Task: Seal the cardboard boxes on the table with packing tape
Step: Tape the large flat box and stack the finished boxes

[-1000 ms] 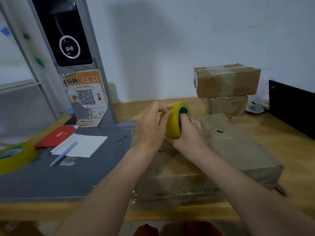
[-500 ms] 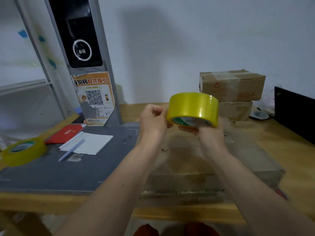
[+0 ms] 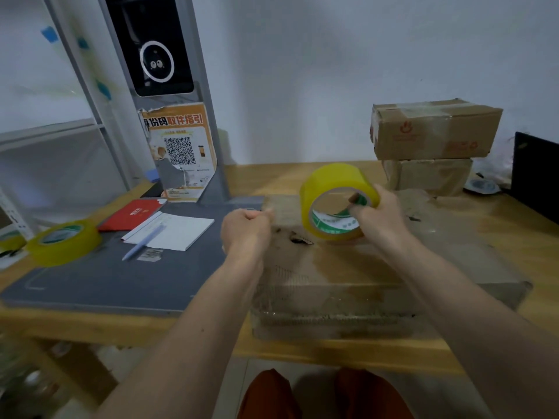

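R hand (image 3: pixel 379 217) has the grip on the yellow tape roll (image 3: pixel 337 201): fingers curled round its outer rim, thumb hooked inside the core, roll tilted w/ the open core facing the camera, held just above the flat cardboard box (image 3: pixel 378 267). L hand (image 3: pixel 246 229) is a closed fist w/ thumb & finger pinched together near the box's left edge; can't tell if a tape end is between them, too blurred. The box lies flat on the desk (image 3: pixel 302 352), directly under both hands. Behind it, at the wall, two stacked boxes (image 3: pixel 434 131), top one w/ tape across its lid. Left of the flat box, a grey mat (image 3: pixel 106 285) carries white paper (image 3: pixel 181 229), a pen (image 3: pixel 143 241), a red booklet (image 3: pixel 130 214). A 2nd tape roll (image 3: pixel 63 241) sits at the mat's far left edge.
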`<state>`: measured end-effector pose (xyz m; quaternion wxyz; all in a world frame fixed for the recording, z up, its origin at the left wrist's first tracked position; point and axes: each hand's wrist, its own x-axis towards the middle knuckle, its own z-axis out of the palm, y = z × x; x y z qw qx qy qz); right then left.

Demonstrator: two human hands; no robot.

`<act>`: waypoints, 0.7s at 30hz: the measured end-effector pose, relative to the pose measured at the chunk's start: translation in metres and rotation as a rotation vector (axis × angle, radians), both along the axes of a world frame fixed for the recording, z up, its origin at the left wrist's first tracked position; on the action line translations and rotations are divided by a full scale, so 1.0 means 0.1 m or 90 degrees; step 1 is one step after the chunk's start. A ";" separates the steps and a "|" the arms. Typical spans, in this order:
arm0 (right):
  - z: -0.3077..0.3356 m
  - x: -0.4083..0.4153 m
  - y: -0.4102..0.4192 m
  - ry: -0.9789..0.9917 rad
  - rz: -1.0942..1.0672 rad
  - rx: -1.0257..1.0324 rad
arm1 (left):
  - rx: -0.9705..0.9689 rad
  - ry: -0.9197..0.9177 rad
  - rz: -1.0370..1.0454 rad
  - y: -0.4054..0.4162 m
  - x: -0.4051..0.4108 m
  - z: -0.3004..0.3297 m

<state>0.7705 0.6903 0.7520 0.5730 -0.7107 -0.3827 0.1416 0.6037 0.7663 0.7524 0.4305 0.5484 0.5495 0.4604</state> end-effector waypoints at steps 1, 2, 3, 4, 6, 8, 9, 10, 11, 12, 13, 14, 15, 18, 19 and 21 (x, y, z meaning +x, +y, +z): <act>-0.01 0.04 -0.01 -0.018 -0.005 -0.014 | -0.006 -0.005 0.005 0.02 -0.04 0.00; -0.02 0.09 -0.01 -0.038 -0.013 -0.028 | -0.008 -0.014 0.008 0.06 -0.08 -0.01; -0.02 0.13 -0.03 -0.054 -0.019 -0.042 | -0.006 -0.021 0.006 0.09 -0.13 0.00; -0.03 0.16 -0.04 -0.063 -0.024 -0.050 | 0.000 -0.022 -0.005 0.10 -0.16 -0.01; -0.03 0.18 -0.06 -0.059 -0.022 -0.041 | 0.019 -0.011 -0.033 0.10 -0.19 -0.02; -0.03 0.20 -0.08 -0.047 -0.024 -0.029 | 0.029 -0.008 -0.047 0.09 -0.17 -0.06; -0.03 0.21 -0.09 -0.045 -0.029 -0.027 | 0.026 -0.013 -0.046 0.08 -0.17 -0.08; -0.03 0.23 -0.10 -0.045 -0.034 -0.027 | 0.019 -0.019 -0.044 0.08 -0.17 -0.11; -0.02 0.25 -0.12 -0.051 -0.037 -0.029 | 0.012 -0.020 -0.042 0.08 -0.16 -0.13; 0.00 0.26 -0.13 -0.059 -0.041 -0.033 | 0.009 -0.018 -0.046 0.09 -0.16 -0.15; 0.01 0.28 -0.14 -0.065 -0.043 -0.036 | 0.008 -0.014 -0.049 0.10 -0.15 -0.17; 0.02 0.29 -0.14 -0.070 -0.045 -0.036 | 0.007 -0.012 -0.055 0.10 -0.14 -0.18; 0.02 0.30 -0.14 -0.073 -0.049 -0.032 | 0.005 -0.007 -0.061 0.11 -0.13 -0.18; -0.02 0.30 -0.13 -0.093 -0.056 -0.027 | 0.015 0.016 -0.074 0.17 -0.11 -0.18; -0.03 0.30 -0.12 -0.092 -0.056 -0.026 | 0.023 0.020 -0.076 0.19 -0.11 -0.17; -0.03 0.27 -0.11 -0.078 -0.058 -0.021 | 0.036 0.019 -0.086 0.23 -0.11 -0.13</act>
